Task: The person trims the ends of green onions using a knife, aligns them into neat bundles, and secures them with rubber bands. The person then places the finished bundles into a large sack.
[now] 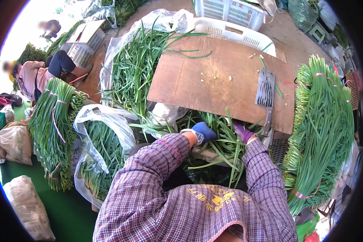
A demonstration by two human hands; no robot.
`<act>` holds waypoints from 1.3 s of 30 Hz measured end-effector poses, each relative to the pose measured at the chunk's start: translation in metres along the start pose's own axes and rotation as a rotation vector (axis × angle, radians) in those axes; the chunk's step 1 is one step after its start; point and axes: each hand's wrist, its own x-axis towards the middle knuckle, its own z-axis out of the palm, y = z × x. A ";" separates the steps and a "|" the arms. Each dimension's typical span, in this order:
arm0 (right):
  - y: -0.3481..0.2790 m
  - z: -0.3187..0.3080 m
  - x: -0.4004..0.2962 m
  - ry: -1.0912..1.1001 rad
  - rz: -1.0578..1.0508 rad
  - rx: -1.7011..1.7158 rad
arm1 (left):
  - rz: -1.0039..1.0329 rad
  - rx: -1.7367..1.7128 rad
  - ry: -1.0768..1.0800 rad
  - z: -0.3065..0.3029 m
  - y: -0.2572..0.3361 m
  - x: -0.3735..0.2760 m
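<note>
My left hand (204,132), in a blue glove with a clear plastic cuff, rests in a heap of loose long green leaves (220,130). Its fingers are hard to make out. My right hand (242,132), in a purple glove, is among the same leaves, its fingertips close to the near edge of a wooden board (205,75). Leaves hide what it may grip. On the board's right side lies a cleaver (265,87) with a dark, streaked blade, its handle pointing towards me. Small pale cut bits (230,78) are scattered over the wood.
Tied bundles of garlic chives stand at right (320,130) and left (57,127). A clear plastic bag (109,65) of loose leaves flanks the board; another bag (115,121) holds more greens. White crates (230,13) stand behind. A person (39,72) sits at far left.
</note>
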 end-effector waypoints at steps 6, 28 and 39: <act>-0.040 0.002 -0.012 -0.031 0.069 0.059 | 0.065 -0.011 0.155 0.001 0.015 -0.041; -0.086 -0.001 0.011 0.080 0.175 0.025 | 0.110 -0.149 0.236 0.014 0.001 -0.001; -0.158 -0.016 -0.067 0.153 -0.124 0.116 | 0.300 -0.288 0.305 0.030 0.018 -0.092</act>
